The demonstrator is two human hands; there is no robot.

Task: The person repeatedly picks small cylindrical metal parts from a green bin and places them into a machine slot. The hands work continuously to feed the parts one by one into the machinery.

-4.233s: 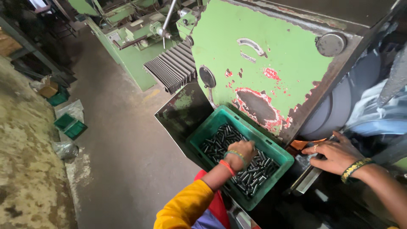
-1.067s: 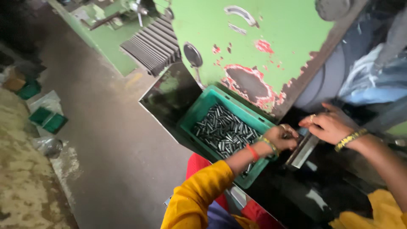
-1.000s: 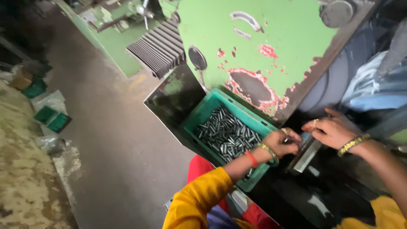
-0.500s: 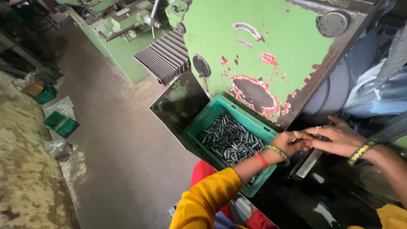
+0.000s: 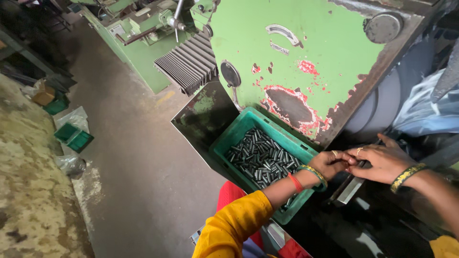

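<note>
Hands meeting just right of crate, fingertips touching over metal rail [image 5: 351, 188]. Left hand [image 5: 330, 163] curled, fingers bunched as if pinching something small; contents hidden, cannot tell what. Right hand [image 5: 382, 162] lying flat-ish, fingers extended toward left, not visibly gripping; palm side hidden, so cannot tell for sure. Bangles on both wrists, yellow sleeve on left arm.

Pins [image 5: 263, 160] lying loose in green crate [image 5: 229, 138], just beside left wrist, piled in all directions, filling the bottom. Crate sitting on dark tray against base of green machine [image 5: 315, 48], paint chipped to red primer above it.

Handling judgement: short steel cylinders, stiff, small but dense; probably oily, looking shiny, so likely slippery. Rolling freely once out of pile. Best taking a few at mid-length between thumb and fingertips, or scooping a bunch in a cupped palm; single-pin pinching by the ends likely slipping.

Farther out: second green machine [image 5: 143, 38] across concrete floor [image 5: 119, 143], small green bins [image 5: 74, 137] at far left.
</note>
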